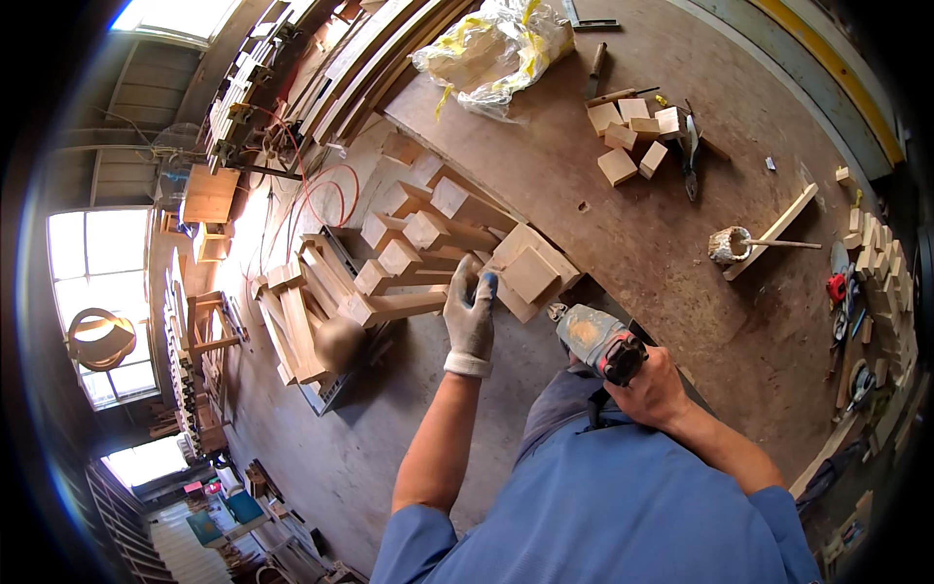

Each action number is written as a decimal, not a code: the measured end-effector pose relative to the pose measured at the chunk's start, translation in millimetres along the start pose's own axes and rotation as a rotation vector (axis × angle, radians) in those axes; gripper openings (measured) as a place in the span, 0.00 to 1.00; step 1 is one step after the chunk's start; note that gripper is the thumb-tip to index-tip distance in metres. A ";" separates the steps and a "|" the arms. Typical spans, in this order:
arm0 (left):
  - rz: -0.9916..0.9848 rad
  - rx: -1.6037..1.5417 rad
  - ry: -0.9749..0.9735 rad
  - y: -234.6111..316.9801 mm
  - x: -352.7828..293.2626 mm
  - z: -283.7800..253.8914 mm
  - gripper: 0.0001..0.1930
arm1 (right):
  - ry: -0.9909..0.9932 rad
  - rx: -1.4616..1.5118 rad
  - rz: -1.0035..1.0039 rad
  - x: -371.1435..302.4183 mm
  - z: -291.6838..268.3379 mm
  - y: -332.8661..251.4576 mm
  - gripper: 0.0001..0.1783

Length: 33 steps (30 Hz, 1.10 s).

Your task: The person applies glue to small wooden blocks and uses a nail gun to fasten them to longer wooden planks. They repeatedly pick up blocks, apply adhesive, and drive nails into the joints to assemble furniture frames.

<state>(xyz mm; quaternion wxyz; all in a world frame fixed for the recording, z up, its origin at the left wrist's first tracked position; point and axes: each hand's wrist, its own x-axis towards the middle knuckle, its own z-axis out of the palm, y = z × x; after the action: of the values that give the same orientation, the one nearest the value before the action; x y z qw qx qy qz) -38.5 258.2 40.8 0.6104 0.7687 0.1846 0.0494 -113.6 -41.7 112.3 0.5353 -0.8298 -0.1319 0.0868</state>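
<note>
My left hand (470, 326) wears a greyish work glove, its fingers stretched up and its thumb apart. It is beside several squared wooden pieces (428, 234) that jut out from the workbench edge, and its fingertips seem to touch one. Just right of the thumb is a wooden block with a square piece on its face (530, 275). My bare right hand (654, 389) grips a hand-held power tool (595, 341) with a worn grey body and a red and black rear end. The tool's nose points toward the block, apart from it; its exact kind is unclear.
On the workbench (662, 263) lie small wooden blocks (623, 146), pliers (691, 161), a crumpled plastic bag (496, 54) and a crusted pot (728, 245) with a stick, beside a wooden strip (778, 229). Left, a stack of wooden frames (306, 311) stands on the floor.
</note>
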 end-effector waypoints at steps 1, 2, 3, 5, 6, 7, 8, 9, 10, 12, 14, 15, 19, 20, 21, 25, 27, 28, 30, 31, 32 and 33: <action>-0.006 -0.034 -0.025 12.6 1.9 8.3 0.29 | 0.006 0.007 -0.005 1.4 1.9 1.5 0.16; -0.012 -0.069 -0.051 20.9 3.8 14.0 0.30 | 0.013 0.014 -0.009 2.8 5.9 5.1 0.16; -0.033 -0.060 -0.096 24.3 5.1 14.8 0.33 | 0.017 0.024 -0.015 4.2 9.8 7.8 0.17; -0.004 0.042 -0.125 20.7 5.1 13.4 0.34 | 0.029 0.052 0.013 6.3 15.4 10.8 0.17; 0.012 0.091 -0.143 20.2 5.4 14.3 0.35 | 0.038 0.063 0.028 6.9 16.7 11.3 0.17; -0.049 -0.003 -0.149 19.9 4.3 15.3 0.36 | 0.035 0.048 0.032 7.6 16.6 10.5 0.17; -0.052 -0.028 -0.144 20.1 3.1 16.0 0.36 | 0.031 0.032 0.036 8.2 15.7 9.0 0.17; -0.057 -0.053 -0.139 24.3 1.1 17.5 0.36 | 0.026 0.016 0.041 8.6 14.7 7.5 0.17; -0.061 -0.079 -0.133 26.3 0.1 18.2 0.36 | 0.020 0.009 0.050 8.9 13.4 5.3 0.17; -0.037 -0.013 -0.134 23.3 1.8 17.6 0.36 | 0.007 -0.005 0.066 10.0 11.1 1.2 0.17; -0.028 0.027 -0.132 22.9 2.8 16.5 0.36 | 0.003 0.000 0.064 10.5 11.5 1.0 0.17; -0.031 0.034 -0.132 25.0 2.6 16.9 0.36 | 0.001 0.001 0.064 10.4 11.6 1.2 0.16; -0.016 0.018 -0.126 21.7 3.2 17.8 0.36 | -0.009 0.006 0.065 10.4 13.3 3.4 0.16; -0.014 0.031 -0.129 21.1 3.2 17.3 0.36 | -0.004 0.004 0.056 10.8 13.8 3.6 0.16; -0.013 0.044 -0.132 21.7 3.4 16.9 0.36 | 0.002 0.002 0.048 11.1 14.2 3.9 0.16; -0.017 0.081 -0.147 23.4 3.2 15.6 0.36 | -0.004 0.001 0.060 11.3 14.0 3.5 0.16; -0.010 0.057 -0.146 23.4 2.9 16.6 0.36 | -0.019 0.005 0.075 12.2 11.8 0.9 0.16; -0.006 0.044 -0.146 23.4 2.8 17.0 0.36 | -0.020 0.001 0.078 12.3 11.4 0.1 0.16; 0.005 0.049 -0.144 21.7 3.2 16.8 0.36 | -0.020 -0.008 0.084 12.7 11.2 -1.2 0.15; 0.010 0.052 -0.143 21.4 3.3 16.7 0.36 | -0.009 -0.003 0.068 13.2 11.5 -1.6 0.15; -0.004 0.049 -0.147 21.7 3.2 16.5 0.36 | 0.003 0.001 0.052 13.8 11.9 -1.9 0.15; -0.018 0.046 -0.153 24.1 3.0 16.6 0.36 | 0.015 0.005 0.036 14.0 12.1 -1.8 0.15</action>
<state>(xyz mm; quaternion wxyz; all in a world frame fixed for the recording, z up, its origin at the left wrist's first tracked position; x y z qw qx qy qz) -25.3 239.5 59.2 0.6053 0.7823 0.1454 -0.0193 -104.0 -26.1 109.0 0.5367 -0.8314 -0.1124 0.0904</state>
